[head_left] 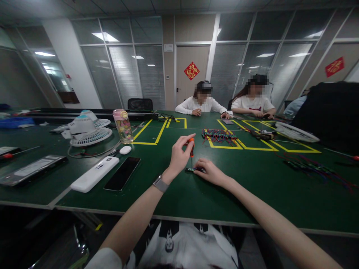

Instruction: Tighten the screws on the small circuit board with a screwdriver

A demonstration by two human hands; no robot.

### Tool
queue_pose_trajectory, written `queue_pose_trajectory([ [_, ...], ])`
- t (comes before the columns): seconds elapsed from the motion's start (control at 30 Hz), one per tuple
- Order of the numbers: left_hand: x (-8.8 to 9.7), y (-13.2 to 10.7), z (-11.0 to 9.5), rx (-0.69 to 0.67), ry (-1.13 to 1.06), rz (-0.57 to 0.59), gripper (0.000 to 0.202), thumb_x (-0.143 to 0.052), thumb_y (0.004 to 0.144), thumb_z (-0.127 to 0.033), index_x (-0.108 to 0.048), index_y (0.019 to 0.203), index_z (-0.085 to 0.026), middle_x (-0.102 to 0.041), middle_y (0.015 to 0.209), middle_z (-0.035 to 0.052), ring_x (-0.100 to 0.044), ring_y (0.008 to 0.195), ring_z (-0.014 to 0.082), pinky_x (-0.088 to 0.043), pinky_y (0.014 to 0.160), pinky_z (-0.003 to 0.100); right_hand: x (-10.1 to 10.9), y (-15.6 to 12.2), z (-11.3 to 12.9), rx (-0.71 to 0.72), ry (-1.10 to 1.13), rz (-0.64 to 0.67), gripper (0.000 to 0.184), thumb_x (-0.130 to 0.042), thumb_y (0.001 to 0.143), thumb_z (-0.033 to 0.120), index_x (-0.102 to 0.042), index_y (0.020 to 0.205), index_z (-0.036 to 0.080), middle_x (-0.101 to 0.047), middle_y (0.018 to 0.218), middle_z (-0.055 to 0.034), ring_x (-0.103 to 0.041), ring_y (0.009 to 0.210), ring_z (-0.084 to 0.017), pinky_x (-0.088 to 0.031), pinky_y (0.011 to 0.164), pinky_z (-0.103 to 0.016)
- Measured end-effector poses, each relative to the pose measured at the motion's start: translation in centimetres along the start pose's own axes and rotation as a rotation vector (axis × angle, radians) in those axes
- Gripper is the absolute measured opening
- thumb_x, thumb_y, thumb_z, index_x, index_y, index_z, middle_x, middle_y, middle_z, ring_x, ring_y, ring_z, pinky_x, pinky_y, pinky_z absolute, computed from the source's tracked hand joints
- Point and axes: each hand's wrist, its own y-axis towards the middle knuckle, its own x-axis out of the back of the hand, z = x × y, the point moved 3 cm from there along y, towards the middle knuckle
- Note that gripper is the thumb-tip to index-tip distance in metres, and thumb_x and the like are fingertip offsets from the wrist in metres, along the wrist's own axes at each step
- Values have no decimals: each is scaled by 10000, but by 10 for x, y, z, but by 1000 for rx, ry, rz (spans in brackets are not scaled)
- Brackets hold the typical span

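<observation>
My left hand [180, 152] grips the orange-and-black handle of a screwdriver [192, 150], which stands upright with its shaft pointing down. Its tip meets a small dark-green part [190, 170] lying on the green table, perhaps a terminal block or little circuit board; its details are too small to tell. From the right, my right hand [209, 172] pinches the end of that part against the tabletop, its fingers partly hiding it. Beyond my hands lies a row of small green boards with red and blue wires [219, 136]. More wired boards [311, 166] are spread out at the right.
Left of my arms lie a black phone [122, 173], a white power bank [95, 174] and a white earphone case [125, 150]. A pink-lidded bottle [123, 127] stands behind them, beside white fans [89, 130]. Yellow tape [144, 143] marks the table. Two people sit opposite.
</observation>
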Motion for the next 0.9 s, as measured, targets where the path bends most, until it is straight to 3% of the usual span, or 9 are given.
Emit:
queue_pose_trajectory([
  [0.13, 3, 0, 0, 13, 102, -65, 214, -573, 875, -260, -681, 1058, -229, -544, 976, 43, -561, 886, 136, -478, 790, 243, 0, 0, 0, 0, -3, 2, 67, -611, 844, 212, -642, 857, 154, -591, 818, -56, -548, 779, -184, -435, 706, -290],
  [0.3, 0, 1, 4, 18, -7, 8, 316, -412, 948, -208, -602, 1200, -239, -579, 1157, 61, -545, 1093, 158, -425, 967, 301, 0, -1, 0, -10, -5, 9, 69, -613, 843, 208, -642, 870, 152, -593, 833, -58, -550, 788, -184, -437, 718, -291],
  [0.4, -2, 0, 5, 29, -69, 33, 307, -451, 936, -225, -590, 1209, -236, -619, 1082, 56, -591, 985, 150, -475, 873, 280, 0, -1, 0, -15, -3, 10, 69, -614, 843, 209, -641, 876, 154, -591, 843, -56, -550, 790, -181, -438, 721, -289],
  [0.5, 0, -1, 4, 29, 19, -20, 244, -562, 880, -257, -656, 1105, -236, -576, 986, 45, -580, 899, 138, -488, 794, 246, 0, -1, 0, -10, -3, 7, 73, -610, 847, 216, -641, 871, 154, -589, 838, -55, -547, 790, -179, -438, 720, -287],
  [0.6, 1, -1, 4, 46, 71, -49, 242, -544, 891, -275, -662, 1100, -245, -523, 1051, 53, -560, 975, 143, -481, 847, 253, 0, 0, 0, -8, -7, 3, 79, -609, 849, 222, -643, 868, 153, -590, 833, -56, -545, 788, -180, -435, 719, -290],
  [0.7, -1, 0, 5, 45, -2, -5, 303, -437, 941, -236, -602, 1195, -244, -536, 1174, 64, -541, 1095, 153, -448, 943, 282, 0, 0, 0, -10, -6, 7, 89, -605, 852, 231, -645, 873, 154, -590, 836, -58, -548, 790, -182, -436, 722, -294],
  [0.8, -3, 0, 6, 56, -89, 46, 331, -426, 944, -225, -552, 1250, -229, -593, 1152, 69, -593, 1013, 148, -472, 895, 281, 1, 0, 1, -6, -2, 12, 91, -601, 855, 235, -644, 875, 157, -591, 839, -58, -550, 794, -183, -439, 725, -296],
  [0.9, -2, -1, 3, 49, -41, 14, 282, -521, 902, -240, -614, 1167, -219, -614, 1011, 54, -598, 911, 143, -490, 809, 257, 1, 0, 2, -6, 1, 6, 87, -602, 855, 235, -644, 871, 160, -594, 837, -57, -552, 795, -185, -439, 727, -298],
])
